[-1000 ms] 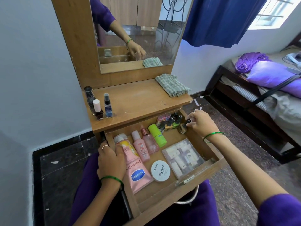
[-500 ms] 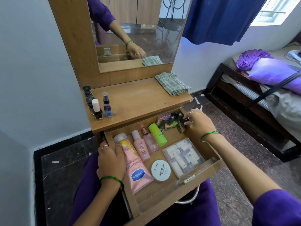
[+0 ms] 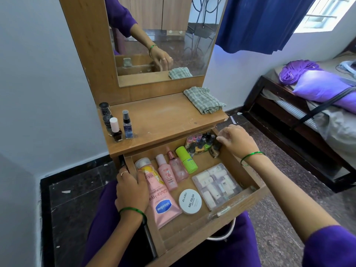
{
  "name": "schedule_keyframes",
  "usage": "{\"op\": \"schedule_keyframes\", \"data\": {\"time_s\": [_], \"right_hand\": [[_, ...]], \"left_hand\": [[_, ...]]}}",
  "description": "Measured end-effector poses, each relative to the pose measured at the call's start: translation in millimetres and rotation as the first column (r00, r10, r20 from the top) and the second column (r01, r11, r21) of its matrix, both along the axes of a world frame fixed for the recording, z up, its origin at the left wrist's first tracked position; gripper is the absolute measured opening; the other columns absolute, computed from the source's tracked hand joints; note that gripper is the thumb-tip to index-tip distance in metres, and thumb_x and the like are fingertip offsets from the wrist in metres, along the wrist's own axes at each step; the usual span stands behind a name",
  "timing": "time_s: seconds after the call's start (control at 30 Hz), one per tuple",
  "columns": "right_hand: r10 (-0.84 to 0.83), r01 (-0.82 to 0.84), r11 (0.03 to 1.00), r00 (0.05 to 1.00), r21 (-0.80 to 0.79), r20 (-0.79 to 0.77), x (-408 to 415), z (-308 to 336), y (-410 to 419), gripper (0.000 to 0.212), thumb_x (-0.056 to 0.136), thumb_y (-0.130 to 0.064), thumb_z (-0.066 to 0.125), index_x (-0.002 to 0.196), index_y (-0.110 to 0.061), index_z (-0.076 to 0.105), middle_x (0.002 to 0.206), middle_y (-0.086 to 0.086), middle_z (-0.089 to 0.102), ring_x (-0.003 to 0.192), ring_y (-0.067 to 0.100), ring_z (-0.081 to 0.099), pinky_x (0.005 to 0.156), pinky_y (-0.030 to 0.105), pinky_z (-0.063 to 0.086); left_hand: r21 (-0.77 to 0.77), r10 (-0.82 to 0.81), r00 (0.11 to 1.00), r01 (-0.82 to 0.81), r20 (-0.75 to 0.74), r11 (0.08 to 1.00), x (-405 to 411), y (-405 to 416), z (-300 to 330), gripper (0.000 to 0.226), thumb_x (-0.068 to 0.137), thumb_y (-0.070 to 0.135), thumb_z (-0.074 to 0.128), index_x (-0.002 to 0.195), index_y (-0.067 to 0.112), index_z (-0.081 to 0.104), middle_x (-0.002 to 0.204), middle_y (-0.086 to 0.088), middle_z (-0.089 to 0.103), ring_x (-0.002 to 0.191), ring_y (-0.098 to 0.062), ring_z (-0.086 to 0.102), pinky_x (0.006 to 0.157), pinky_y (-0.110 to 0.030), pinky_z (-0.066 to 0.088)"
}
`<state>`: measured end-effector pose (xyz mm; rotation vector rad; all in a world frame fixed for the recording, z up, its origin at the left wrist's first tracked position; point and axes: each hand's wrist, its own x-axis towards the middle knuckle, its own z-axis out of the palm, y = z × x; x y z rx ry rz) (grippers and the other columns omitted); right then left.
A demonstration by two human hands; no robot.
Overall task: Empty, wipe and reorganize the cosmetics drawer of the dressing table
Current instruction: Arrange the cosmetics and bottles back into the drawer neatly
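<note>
Leftward, left hand grips drawer edge (right hand at far corner).

Right hand fingertips — hidden behind nail polish bottles.
</note>
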<state>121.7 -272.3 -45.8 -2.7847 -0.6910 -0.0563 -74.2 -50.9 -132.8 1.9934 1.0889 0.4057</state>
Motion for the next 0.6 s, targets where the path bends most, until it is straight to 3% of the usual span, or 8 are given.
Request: {"op": "schedule_keyframes", "data": {"time_s": [0.2, 0.3, 0.4, 0.6], "right_hand": [[0.036, -0.039, 0.998, 0.998, 0.044, 0.057, -1, 20, 19, 0.018, 0.092, -0.029, 0.053, 0.091, -0.015, 0.064, 0.09, 0.001, 0.057, 0.097, 0.022, 0.051, 0.08, 0.034, 0.043], [0.138, -0.14, 0.99, 0.988, 0.032, 0.072, -4, 29, 40, 0.024, 0.091, -0.033, 0.054, 0.095, -0.012, 0.064, 0.094, 0.006, 0.057, 0.096, 0.025, 0.051, 0.084, 0.034, 0.042], [0.282, -0.286, 0.957, 0.957, 0.055, 0.072, -18, 42, 69, 0.024, 0.091, -0.03, 0.056, 0.108, -0.015, 0.061, 0.102, 0.004, 0.058, 0.102, 0.023, 0.051, 0.085, 0.027, 0.033], [0.534, -0.545, 0.819, 0.839, 0.181, 0.108, -53, 68, 137, 0.053, 0.089, -0.023, 0.059, 0.139, -0.021, 0.04, 0.127, 0.004, 0.057, 0.115, 0.02, 0.053, 0.099, 0.029, 0.037]], "left_hand": [[-0.001, -0.003, 1.0, 0.003, -0.018, 1.0, 0, -1, 1, 0.031, 0.096, 0.038, 0.043, 0.109, 0.011, 0.049, 0.101, -0.009, 0.058, 0.084, -0.025, 0.059, 0.064, -0.036, 0.043], [-0.007, -0.006, 1.0, 0.006, -0.018, 1.0, -1, -1, 2, 0.035, 0.096, 0.038, 0.042, 0.115, 0.01, 0.048, 0.106, -0.009, 0.057, 0.089, -0.026, 0.058, 0.067, -0.037, 0.041], [-0.018, -0.005, 1.0, 0.005, -0.015, 1.0, -1, -1, 4, 0.036, 0.096, 0.038, 0.043, 0.119, 0.011, 0.047, 0.106, -0.009, 0.058, 0.091, -0.027, 0.058, 0.067, -0.037, 0.039], [-0.013, 0.0, 1.0, 0.0, 0.001, 1.0, -2, -1, 5, 0.036, 0.096, 0.037, 0.044, 0.12, 0.011, 0.047, 0.105, -0.008, 0.059, 0.088, -0.025, 0.059, 0.064, -0.034, 0.041]]}}
